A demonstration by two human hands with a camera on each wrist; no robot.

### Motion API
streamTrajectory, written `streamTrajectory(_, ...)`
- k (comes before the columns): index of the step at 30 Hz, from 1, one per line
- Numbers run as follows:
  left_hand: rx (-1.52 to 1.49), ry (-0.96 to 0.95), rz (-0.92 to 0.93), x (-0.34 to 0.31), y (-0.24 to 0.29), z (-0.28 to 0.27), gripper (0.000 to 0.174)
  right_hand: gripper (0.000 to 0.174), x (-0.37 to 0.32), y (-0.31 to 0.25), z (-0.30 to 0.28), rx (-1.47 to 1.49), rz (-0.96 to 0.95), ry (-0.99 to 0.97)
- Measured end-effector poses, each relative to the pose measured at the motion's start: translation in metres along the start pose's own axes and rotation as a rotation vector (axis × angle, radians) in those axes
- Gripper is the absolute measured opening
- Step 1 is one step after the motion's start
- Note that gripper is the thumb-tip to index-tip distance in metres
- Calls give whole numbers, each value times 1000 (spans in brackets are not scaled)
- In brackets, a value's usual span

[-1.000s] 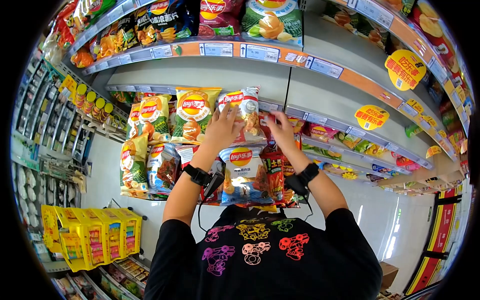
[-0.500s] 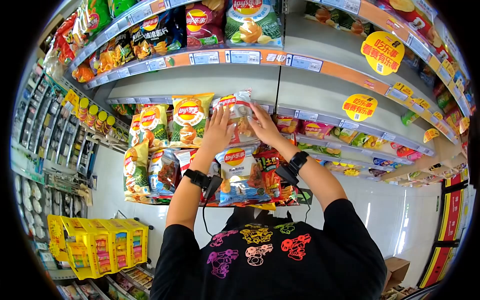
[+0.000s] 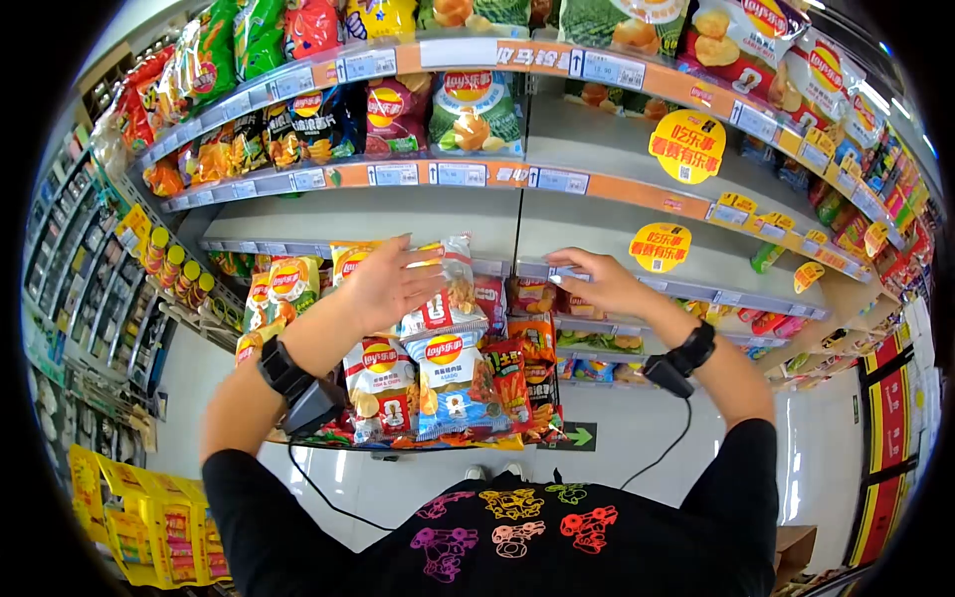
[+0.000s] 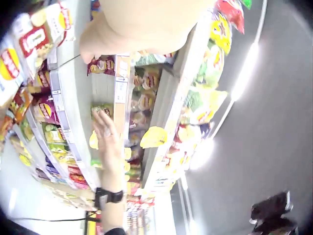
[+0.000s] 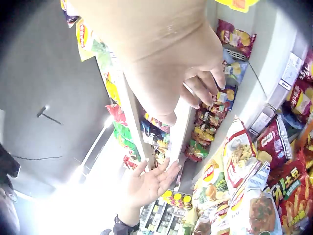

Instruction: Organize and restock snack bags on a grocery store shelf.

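Note:
My left hand is raised with fingers extended, overlapping a white-and-red chip bag in the head view. To the right, my right hand hangs in the air with loosely bent fingers and nothing in it, near the shelf edge. That upright bag stands behind a white-and-blue chip bag and a red-and-white chip bag. A red bag of fries-shaped snacks is beside them. In the right wrist view the left palm shows flat and holds nothing.
Several chip bags fill the shelves above, including a green chip bag. Round yellow signs hang from shelf edges on the right. A yellow display rack stands lower left, and a green arrow sign lies on the floor.
Both hands have come off the sides of the white-and-red bag and spread apart, left hand leftward, right hand rightward. The head view has tilted up, showing more upper shelf.

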State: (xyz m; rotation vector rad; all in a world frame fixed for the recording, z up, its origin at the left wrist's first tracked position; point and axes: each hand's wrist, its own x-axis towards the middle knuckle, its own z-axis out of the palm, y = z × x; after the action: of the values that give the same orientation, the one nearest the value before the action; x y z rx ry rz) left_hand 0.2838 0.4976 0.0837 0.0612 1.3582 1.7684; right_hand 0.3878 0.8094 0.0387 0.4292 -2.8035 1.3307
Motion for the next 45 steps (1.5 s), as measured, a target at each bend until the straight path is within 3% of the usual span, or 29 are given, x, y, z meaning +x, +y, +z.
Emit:
streamTrajectory(1,32,31,37,-7,1,7,62,39,-1,-11,-10,3,-14,-44)
streamTrajectory(3,262,-8,103,-36,-5,15,55,37,-7,-28,-24,188,200,-166)
streamTrajectory(4,429,57,8,-67,-13,28,46,37,-10,-37,-33,273,299,-216)
streamTrajectory(5,507,-12,-118,-78,-21,26,43,36,-22,-47,-37,223,315,-294)
streamTrajectory(7,308,101,-406,-114,-13,44,38,35,-31,-75,-49,101,296,-414)
streamTrajectory(9,317,35,-91,-99,-1,35,35,35,-34,-99,-50,-19,225,-517)
streamTrajectory(12,286,-13,314,-36,28,5,33,40,17,-62,-61,75,139,-192)
streamTrajectory(14,172,215,445,6,55,9,36,39,65,-40,-74,-115,78,3)
streamTrajectory(16,288,334,477,59,81,0,40,39,110,-22,-79,-268,-65,281)
streamTrajectory(18,300,457,593,87,95,7,49,40,154,-10,-83,-183,-57,423)
streamTrajectory(21,731,912,870,131,108,-20,58,39,199,-5,-77,-233,-30,627)
streamTrajectory(22,819,962,952,133,108,-29,62,39,207,-5,-71,-284,-14,695)
streamTrajectory(23,908,1006,1039,135,110,-39,67,38,211,-4,-68,-360,-49,737)
streamTrajectory(25,1045,1093,1176,140,117,-61,77,37,217,-15,-56,-262,-145,638)
streamTrajectory(28,1103,925,1080,145,133,-88,79,41,235,-31,-29,-156,-166,503)
streamTrajectory(29,1024,775,1008,152,138,-101,79,42,248,-28,-18,-110,-155,486)
streamTrajectory(32,1194,502,855,133,146,-104,78,56,283,-30,10,-111,-159,480)
streamTrajectory(35,1266,421,853,134,155,-118,75,74,312,-37,31,-155,-45,475)
streamTrajectory(39,1307,323,926,153,163,-133,73,80,327,-48,46,-233,10,579)
streamTrajectory(45,1305,376,931,152,175,-123,69,64,332,-65,38,-190,-62,806)
